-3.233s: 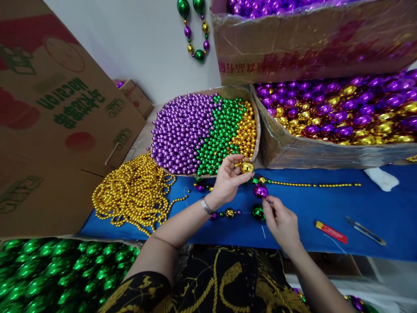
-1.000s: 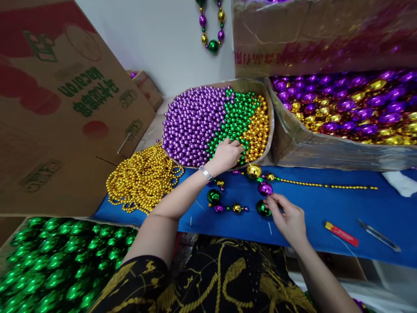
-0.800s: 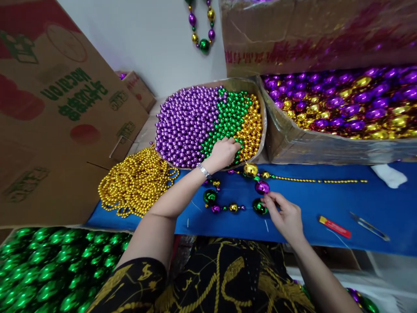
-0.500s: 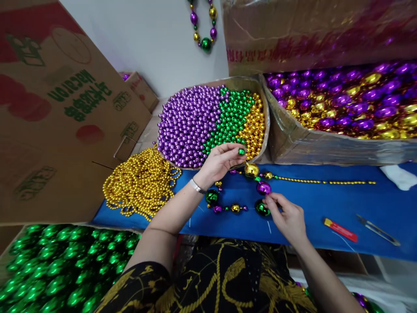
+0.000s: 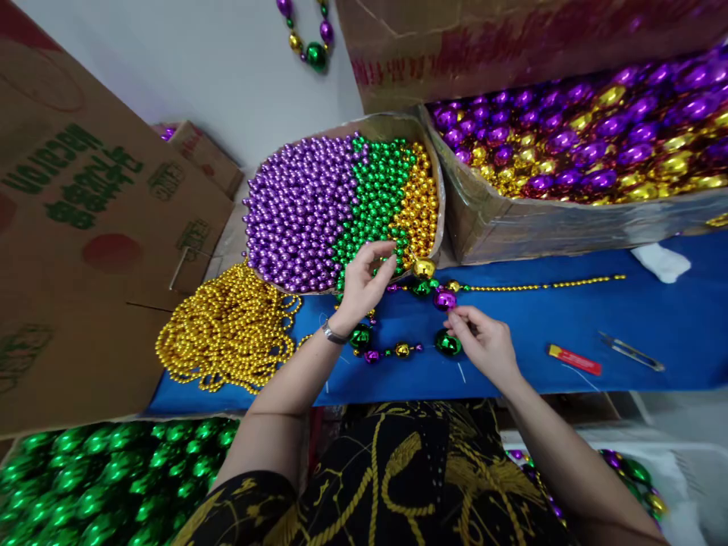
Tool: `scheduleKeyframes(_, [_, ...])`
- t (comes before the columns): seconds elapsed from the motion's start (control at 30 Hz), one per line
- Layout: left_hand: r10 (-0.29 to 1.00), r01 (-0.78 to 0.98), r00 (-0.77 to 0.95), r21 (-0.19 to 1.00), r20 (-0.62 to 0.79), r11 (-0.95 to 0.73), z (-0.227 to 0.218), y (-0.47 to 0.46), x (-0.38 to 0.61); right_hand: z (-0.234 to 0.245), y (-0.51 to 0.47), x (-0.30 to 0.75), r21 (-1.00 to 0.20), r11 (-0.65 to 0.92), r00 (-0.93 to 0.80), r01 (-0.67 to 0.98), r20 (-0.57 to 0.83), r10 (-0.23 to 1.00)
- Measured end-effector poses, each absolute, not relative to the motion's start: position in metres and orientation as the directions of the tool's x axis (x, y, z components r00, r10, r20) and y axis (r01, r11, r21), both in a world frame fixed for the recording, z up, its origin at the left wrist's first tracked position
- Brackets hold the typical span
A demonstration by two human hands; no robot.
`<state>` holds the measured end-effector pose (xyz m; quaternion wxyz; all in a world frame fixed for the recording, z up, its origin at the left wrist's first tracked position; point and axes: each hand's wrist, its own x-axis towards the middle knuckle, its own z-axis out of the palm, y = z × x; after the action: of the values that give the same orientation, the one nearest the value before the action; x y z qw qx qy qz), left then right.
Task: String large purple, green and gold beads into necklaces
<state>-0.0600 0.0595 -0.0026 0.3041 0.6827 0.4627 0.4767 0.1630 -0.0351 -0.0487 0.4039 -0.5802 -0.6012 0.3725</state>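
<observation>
My left hand (image 5: pixel 368 282) hovers over the near edge of the box of small beads (image 5: pixel 318 205), which holds purple, green and gold ones. Its thumb and forefinger are curved with a gap between the tips, and I see nothing held there. My right hand (image 5: pixel 486 345) pinches a shiny purple bead (image 5: pixel 444 298) at its lower edge. Above that bead sit a large gold bead (image 5: pixel 424 268) and a green bead (image 5: pixel 421 287). A large green bead (image 5: pixel 448 342) lies by the right fingertips. The rest of the bead strand (image 5: pixel 360 337) curves leftward on the blue cloth.
Gold bead chains (image 5: pixel 227 326) are heaped at left. A carton of purple and gold beads (image 5: pixel 569 152) stands at right, a box of green beads (image 5: pixel 114 478) low left. A red and yellow cutter (image 5: pixel 574 359), a metal-bladed knife (image 5: pixel 631 351) and white cloth (image 5: pixel 663 262) lie on the right.
The small green bead at my left fingertips has left them, and those fingers have parted and drawn back slightly. My right hand keeps its pinch. The whole view has shifted.
</observation>
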Motion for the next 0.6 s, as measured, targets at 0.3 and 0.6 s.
scheduleKeyframes(0.3, [0.967,-0.240,0.252,0.970,0.030,0.032,-0.006,0.040,-0.023,-0.051,-0.029,0.166,-0.955,-0.019,-0.082,0.296,-0.045,0.996])
scheduleKeyframes(0.6, [0.971,-0.240,0.239,0.970,0.016,0.043,-0.007,0.049,-0.019,-0.047,-0.020,0.165,-0.980,-0.100,-0.130,0.171,-0.123,0.984])
